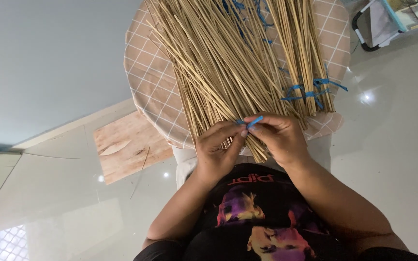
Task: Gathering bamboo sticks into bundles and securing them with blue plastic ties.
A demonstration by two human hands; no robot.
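Both grips pinch one blue strip (pixel 254 121) | left hand (pixel 217 153) | right hand (pixel 280 137) | one stick pile (pixel 228 67)

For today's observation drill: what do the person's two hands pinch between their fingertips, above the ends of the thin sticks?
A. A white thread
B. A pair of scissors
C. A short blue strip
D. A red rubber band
C: the left hand and right hand pinch a short blue strip over the ends of the thin sticks.
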